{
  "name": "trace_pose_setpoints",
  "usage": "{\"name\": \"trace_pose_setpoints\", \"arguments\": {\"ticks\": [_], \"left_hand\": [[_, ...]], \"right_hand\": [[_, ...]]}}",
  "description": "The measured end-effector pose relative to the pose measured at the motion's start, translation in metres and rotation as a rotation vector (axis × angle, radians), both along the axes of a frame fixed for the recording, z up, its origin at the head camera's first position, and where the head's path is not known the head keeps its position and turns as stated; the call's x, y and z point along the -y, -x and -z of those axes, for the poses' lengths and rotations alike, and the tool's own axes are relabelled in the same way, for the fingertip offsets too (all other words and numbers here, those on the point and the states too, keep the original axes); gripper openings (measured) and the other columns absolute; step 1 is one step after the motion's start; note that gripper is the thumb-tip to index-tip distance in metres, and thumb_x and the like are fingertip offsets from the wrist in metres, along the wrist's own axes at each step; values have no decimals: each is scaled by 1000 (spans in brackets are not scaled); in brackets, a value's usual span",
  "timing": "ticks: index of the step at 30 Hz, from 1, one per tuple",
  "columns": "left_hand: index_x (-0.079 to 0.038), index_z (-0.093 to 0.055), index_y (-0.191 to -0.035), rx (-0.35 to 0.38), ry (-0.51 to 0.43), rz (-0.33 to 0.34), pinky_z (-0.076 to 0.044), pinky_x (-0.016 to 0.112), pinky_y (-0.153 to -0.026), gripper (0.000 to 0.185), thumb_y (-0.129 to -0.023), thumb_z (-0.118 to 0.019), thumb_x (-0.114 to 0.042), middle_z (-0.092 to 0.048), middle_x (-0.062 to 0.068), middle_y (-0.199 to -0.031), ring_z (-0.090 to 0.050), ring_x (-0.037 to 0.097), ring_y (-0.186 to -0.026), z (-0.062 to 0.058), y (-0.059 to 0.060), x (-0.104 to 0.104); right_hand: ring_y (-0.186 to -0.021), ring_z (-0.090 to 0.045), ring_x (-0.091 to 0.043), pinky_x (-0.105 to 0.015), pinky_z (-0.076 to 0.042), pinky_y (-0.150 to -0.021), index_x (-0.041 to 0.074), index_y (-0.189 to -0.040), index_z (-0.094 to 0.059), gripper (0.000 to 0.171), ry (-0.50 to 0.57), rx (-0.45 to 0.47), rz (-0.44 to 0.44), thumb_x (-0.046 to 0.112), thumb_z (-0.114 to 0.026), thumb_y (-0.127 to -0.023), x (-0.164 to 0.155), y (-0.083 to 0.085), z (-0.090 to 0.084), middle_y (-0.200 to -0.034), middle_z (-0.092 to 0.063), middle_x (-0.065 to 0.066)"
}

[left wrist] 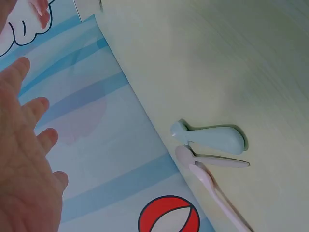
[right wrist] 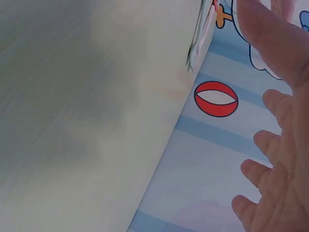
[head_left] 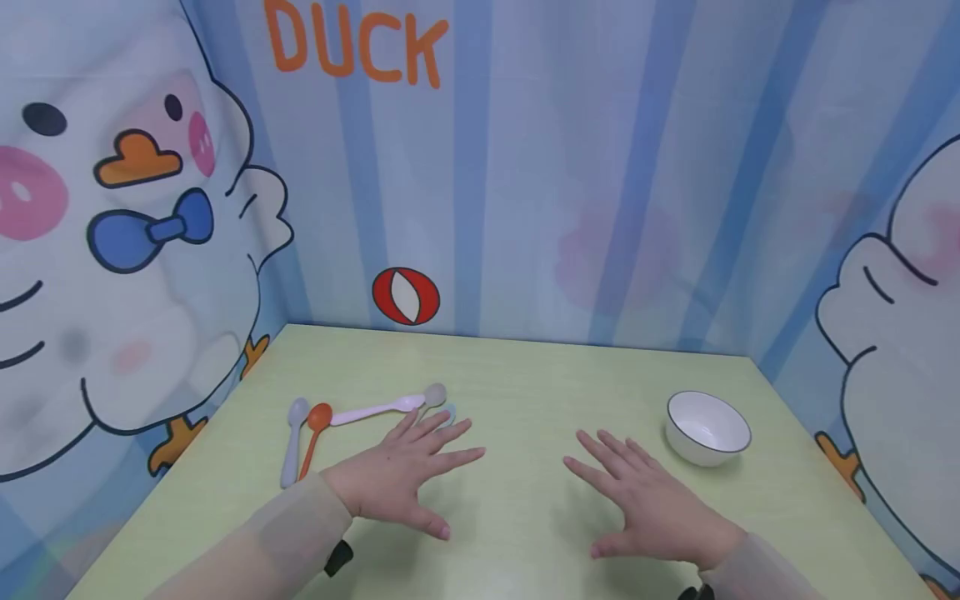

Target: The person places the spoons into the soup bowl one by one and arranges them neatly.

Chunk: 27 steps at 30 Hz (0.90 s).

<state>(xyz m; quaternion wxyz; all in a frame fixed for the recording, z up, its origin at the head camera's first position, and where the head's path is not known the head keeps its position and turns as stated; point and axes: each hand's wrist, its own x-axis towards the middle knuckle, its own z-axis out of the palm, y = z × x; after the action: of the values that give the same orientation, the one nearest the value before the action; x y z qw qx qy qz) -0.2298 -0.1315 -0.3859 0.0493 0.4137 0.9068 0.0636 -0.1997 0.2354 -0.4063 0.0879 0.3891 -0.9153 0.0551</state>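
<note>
Toward the far left corner of the tabletop [head_left: 525, 375], the left hand [head_left: 405, 479] lies flat with fingers spread and straight, holding nothing; its fingertips sit just beside the blue spoon [left wrist: 212, 137], with the pink spoon [head_left: 375, 409] lying crosswise just beyond. Well apart, the right hand [head_left: 648, 500] is equally splayed and empty, with the white bowl [head_left: 707, 427] near its fingertips by the right edge and bare tabletop between the hands.

Sheer beige sleeves [head_left: 285, 533], black wrist straps [head_left: 339, 557]

Five plastic spoons [head_left: 372, 410] lie flat near the table's left edge.
</note>
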Motion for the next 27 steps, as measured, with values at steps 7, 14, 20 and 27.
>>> {"name": "trace_pose_setpoints", "arguments": {"ticks": [7,14,20,27], "left_hand": [[-37,-26,-152,54,-58,-72,-8,55,-115,88,-78,-60,-70,-25,-5,-157,-14,24,-145,3,1,1],[-32,-38,-148,127,-182,-193,-22,54,-109,78,-81,-62,-65,-43,-3,-145,-33,21,-136,15,5,6],[-25,-46,-144,171,-312,-304,-27,57,-106,67,-86,-66,-51,-49,2,-141,-39,26,-132,29,5,4],[-15,-52,-138,180,-448,-431,-38,54,-99,57,-89,-68,-39,-53,7,-134,-51,29,-121,41,7,4]], "right_hand": [[-125,-50,-29,-45,-43,-98,13,-140,-50,74,81,-72,61,43,-77,-78,-5,8,4,-141,-49,-9],[-112,-58,-26,-44,-49,-89,12,-132,-57,51,267,47,281,36,-70,-88,-14,17,8,-124,-59,-4],[-102,-60,-28,-42,-51,-77,5,-134,-54,53,412,119,430,38,-62,-93,-32,29,10,-122,-59,-12],[-94,-59,-29,-43,-50,-74,-2,-137,-47,61,511,128,551,41,-58,-95,-54,40,14,-117,-57,-20]]}}
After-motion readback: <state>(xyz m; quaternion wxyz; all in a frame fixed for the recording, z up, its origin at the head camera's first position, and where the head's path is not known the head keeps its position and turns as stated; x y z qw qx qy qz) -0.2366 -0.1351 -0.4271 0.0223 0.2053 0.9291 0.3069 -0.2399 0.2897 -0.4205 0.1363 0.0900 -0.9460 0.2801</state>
